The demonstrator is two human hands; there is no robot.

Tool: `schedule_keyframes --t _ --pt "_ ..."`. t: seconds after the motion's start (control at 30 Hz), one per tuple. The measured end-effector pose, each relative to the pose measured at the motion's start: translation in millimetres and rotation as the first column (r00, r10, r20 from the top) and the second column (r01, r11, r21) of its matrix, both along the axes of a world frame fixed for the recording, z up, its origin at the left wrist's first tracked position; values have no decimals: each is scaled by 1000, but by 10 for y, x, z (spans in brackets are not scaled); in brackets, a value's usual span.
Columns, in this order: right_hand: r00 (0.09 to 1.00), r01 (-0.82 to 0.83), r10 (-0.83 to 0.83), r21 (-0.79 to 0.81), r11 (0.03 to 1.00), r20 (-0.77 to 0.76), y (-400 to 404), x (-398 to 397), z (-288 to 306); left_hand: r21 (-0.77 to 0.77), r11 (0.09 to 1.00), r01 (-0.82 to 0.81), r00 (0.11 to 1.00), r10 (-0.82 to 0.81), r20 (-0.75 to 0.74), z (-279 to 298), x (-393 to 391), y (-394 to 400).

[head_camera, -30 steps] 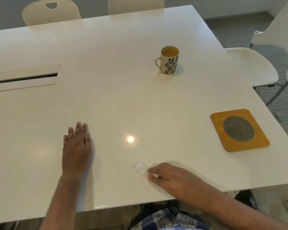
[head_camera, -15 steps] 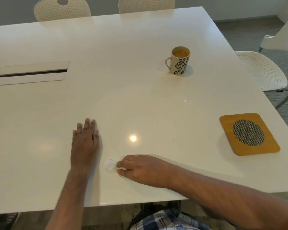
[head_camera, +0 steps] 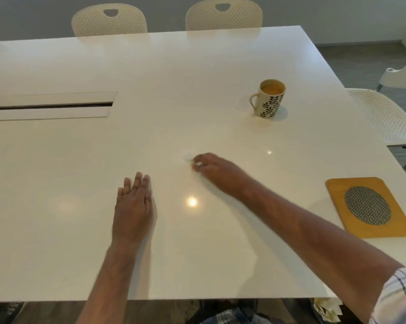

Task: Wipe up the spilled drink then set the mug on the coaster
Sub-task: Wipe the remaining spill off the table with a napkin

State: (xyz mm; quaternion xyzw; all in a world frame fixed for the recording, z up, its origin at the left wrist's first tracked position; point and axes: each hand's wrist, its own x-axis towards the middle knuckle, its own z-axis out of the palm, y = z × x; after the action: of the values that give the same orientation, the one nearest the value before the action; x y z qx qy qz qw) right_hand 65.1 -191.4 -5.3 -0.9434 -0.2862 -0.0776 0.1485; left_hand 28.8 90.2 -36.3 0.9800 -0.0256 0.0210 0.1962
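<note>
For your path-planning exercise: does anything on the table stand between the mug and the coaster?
Nothing visible does. The mug stands apart from the coaster, with only bare table between them; both hands are off to the left of that stretch.

The glossy white table (head_camera: 197, 66) bore an upright leaf-patterned mug (head_camera: 269, 98) holding a brown drink, a wooden coaster (head_camera: 368, 206) near its right edge, a small white wad (head_camera: 187, 155), and a flat left hand (head_camera: 134, 204).

Your forearms are bare; a white rolled sleeve with blue plaid lines (head_camera: 400, 298) covers your right upper arm.
</note>
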Motion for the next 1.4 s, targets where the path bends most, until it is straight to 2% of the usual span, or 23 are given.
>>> schedule_keyframes --t 0.03,0.1,0.2,0.37,0.43,0.53,0.6,0.63,0.7,0.77,0.8,0.87,0.93,0.97,1.07,1.2,1.3,1.4 --pt "998 59 -58 11 998 -34 -152 37 43 -1 1000 0 1000 0 -2 5 -3 -3" --pt "985 172 -172 18 985 24 -522 73 55 -1 1000 3 1000 -3 -3 7 -6 -2" --pt "931 364 -363 -16 931 22 -1005 -42 38 -9 1000 1 1000 -1 2 11 -9 -7" --pt "873 485 -486 31 874 45 -1050 -456 -34 -21 1000 -3 1000 3 2 0 -9 -3" --pt "890 452 -456 101 886 16 -804 -637 -40 -23 1000 -4 1000 4 0 -8 -4 -4" --pt "932 363 -351 298 883 -95 -271 -830 -53 -22 1000 -3 1000 3 -2 -15 -1 0" --pt "962 269 -225 404 874 -154 91 -985 -101 -16 1000 -1 1000 1 -5 -10 0 1" --pt "982 175 -131 399 900 -135 235 -1065 -115 -11 1000 0 1000 0 -5 -10 -4 4" --pt "996 -66 76 186 980 -49 352 -1233 -149 -4 1000 5 1000 -5 -2 -9 -1 11" --pt "987 -161 161 63 985 -1 141 -1278 -248 -2 1000 6 1000 -6 -4 1 1 6" --pt "991 -137 137 79 987 -3 15 -1269 -253 -2 1000 6 1000 -6 -9 4 -3 4" --pt "996 39 -21 215 976 -83 -337 -1232 -221 -2 1000 4 1000 -4 -15 11 -13 3" --pt "976 215 -208 159 964 -64 -791 -1180 -183 -4 1000 5 1000 -5 -13 24 -16 -1" --pt "954 293 -279 156 943 -107 -995 -1161 -179 -5 1000 5 1000 -5 -14 31 -20 -9" --pt "909 416 -415 44 908 -21 -1350 -1194 -136 0 1000 0 1000 0 -15 46 -37 -20" --pt "909 417 -417 45 908 6 -1129 -1409 -131 29 1000 8 1000 -8 -13 54 -37 -23" --pt "916 394 -357 246 886 -181 -678 -1601 -118 35 999 12 1000 -11 -18 49 -31 -20" --pt "943 243 -177 219 945 -281 -148 -1806 -124 55 998 17 999 -15 -28 37 -24 -9"
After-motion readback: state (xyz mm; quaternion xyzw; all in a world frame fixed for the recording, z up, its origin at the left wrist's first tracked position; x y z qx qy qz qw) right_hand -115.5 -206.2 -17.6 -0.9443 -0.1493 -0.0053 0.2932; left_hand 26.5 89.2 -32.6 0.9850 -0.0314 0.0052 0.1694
